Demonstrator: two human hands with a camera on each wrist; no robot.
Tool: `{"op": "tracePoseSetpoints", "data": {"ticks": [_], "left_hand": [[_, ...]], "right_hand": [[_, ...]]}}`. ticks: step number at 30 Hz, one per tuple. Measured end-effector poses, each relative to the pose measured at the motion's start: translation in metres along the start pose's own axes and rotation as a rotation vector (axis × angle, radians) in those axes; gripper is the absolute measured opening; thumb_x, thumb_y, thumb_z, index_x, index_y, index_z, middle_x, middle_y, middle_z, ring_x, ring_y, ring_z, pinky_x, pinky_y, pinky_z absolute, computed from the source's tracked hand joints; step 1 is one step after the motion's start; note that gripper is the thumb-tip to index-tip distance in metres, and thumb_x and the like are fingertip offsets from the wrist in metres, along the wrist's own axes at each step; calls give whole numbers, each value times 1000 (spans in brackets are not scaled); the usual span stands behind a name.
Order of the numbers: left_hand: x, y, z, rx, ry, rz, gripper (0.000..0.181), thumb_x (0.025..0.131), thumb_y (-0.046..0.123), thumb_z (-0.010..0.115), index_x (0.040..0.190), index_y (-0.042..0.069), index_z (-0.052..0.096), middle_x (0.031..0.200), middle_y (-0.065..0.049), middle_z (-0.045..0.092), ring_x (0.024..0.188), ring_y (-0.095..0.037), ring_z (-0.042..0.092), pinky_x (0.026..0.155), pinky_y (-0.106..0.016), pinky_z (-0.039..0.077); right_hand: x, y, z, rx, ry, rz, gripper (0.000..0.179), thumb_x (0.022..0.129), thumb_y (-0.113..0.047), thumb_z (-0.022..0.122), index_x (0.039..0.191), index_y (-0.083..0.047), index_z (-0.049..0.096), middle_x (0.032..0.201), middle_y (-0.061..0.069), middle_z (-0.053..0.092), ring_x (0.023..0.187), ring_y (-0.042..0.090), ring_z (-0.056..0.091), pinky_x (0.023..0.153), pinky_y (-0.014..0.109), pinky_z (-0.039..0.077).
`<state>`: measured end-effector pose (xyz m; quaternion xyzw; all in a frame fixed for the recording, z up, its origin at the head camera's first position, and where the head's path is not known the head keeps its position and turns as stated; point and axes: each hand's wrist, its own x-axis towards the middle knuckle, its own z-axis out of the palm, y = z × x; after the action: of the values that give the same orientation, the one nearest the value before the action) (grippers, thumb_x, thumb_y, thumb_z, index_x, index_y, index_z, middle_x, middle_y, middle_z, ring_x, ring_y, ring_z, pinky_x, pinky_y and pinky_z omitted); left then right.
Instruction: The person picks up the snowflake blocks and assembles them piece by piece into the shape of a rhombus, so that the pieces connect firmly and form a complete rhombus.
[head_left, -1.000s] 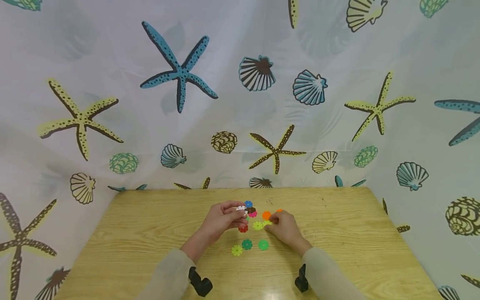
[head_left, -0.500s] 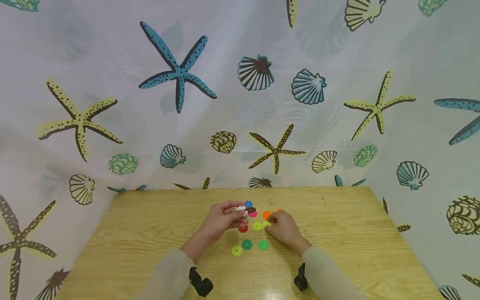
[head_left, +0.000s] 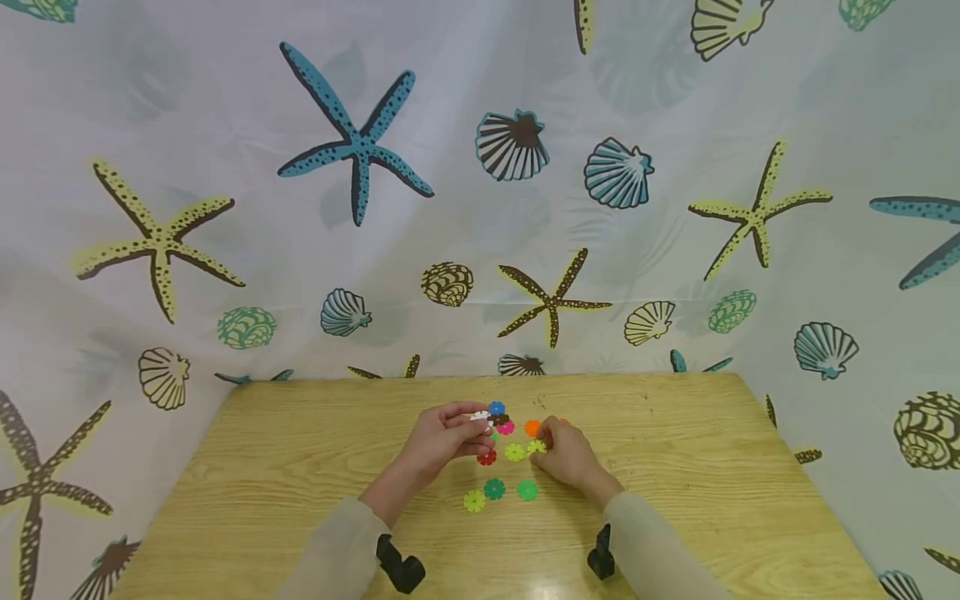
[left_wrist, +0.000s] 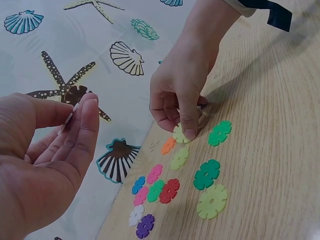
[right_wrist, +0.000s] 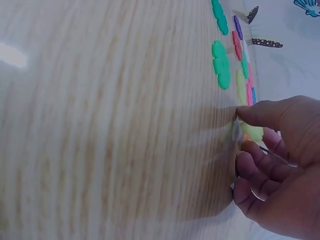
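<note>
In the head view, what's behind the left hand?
Parts of a red piece and a green piece show past the left hand. The rest of both is covered; anything fully behind the hand is hidden.

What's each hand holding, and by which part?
Left hand: white flower-shaped plastic disc, across its faces; brown flower-shaped disc seems attached. Right hand: yellow flower-shaped plastic disc, by its edge.

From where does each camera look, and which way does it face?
Head: on the head, facing forward and down at the table; left hand, right hand and sleeves show.
Left wrist: worn there, looking across discs toward the cloth; both hands show.
Right wrist: worn there, looking low along the table; the right hand shows.
Both wrist views share the red disc.
</note>
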<state>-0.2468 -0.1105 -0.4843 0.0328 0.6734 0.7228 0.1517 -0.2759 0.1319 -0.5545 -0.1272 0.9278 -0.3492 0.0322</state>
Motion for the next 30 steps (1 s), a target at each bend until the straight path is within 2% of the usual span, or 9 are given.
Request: {"op": "tracePoseSetpoints", "data": {"ticks": [3, 7, 12, 16, 20, 22, 27, 30], "left_hand": [[0, 0, 0, -4, 3, 0, 40, 104, 4, 65, 142, -6, 59, 89, -1, 78, 80, -13, 78, 81, -28, 65], [0, 0, -1, -13, 7, -4, 40, 104, 4, 65, 142, -6, 59, 88, -1, 78, 78, -12, 78, 80, -27, 65], [-1, 2, -2, -14, 12, -4, 40, 104, 4, 64, 142, -6, 59, 89, 0, 78, 78, -11, 78, 82, -30, 65], [-1, 3, -2, -4, 14, 2, 40, 104, 4, 64, 143, -6, 59, 90, 0, 78, 77, -10, 77, 83, -32, 65], [0, 3, -1, 4, 24, 1, 39, 104, 4, 64, 142, -5, 60, 90, 0, 78, 77, -10, 77, 82, -30, 65], [0, 2, -1, 8, 29, -2, 39, 104, 5, 64, 142, -5, 60, 90, 0, 79, 78, -10, 77, 82, -30, 65], [1, 2, -2, 16, 32, -11, 39, 104, 6, 65, 141, -4, 61, 91, 0, 79, 78, -10, 77, 84, -32, 65], [1, 3, -1, 21, 33, -11, 39, 104, 7, 65, 141, -4, 61, 91, -1, 79, 79, -10, 77, 84, -31, 65]], "right_hand": [[-2, 0, -1, 30, 13, 11, 24, 89, -3, 80, 105, -4, 63, 86, 8, 65, 81, 21, 60, 76, 40, 54], [-3, 2, -3, 74, 42, 11, 16, 92, -1, 77, 103, -5, 67, 86, 9, 70, 82, 20, 65, 75, 40, 58], [-3, -2, -11, 151, 67, -10, 13, 96, -2, 72, 109, -1, 72, 83, 7, 70, 70, 13, 58, 66, 30, 53], [-3, -11, -22, 248, 72, -22, 16, 98, -2, 69, 113, 2, 73, 83, 15, 72, 64, 13, 59, 58, 23, 47], [-3, -21, -33, 350, 67, -52, 18, 99, -3, 69, 115, 4, 73, 86, 26, 74, 67, 24, 68, 54, 21, 45], [-4, -25, -39, 381, 64, -66, 20, 100, -4, 69, 117, 5, 72, 86, 26, 74, 69, 24, 70, 55, 21, 45], [-7, -37, -49, 418, 43, -81, 22, 101, -10, 70, 119, 2, 73, 87, 22, 75, 69, 10, 67, 55, 22, 43], [-8, -44, -52, 421, 31, -83, 23, 102, -12, 69, 120, 1, 73, 87, 21, 75, 69, 8, 66, 55, 23, 42]]}}
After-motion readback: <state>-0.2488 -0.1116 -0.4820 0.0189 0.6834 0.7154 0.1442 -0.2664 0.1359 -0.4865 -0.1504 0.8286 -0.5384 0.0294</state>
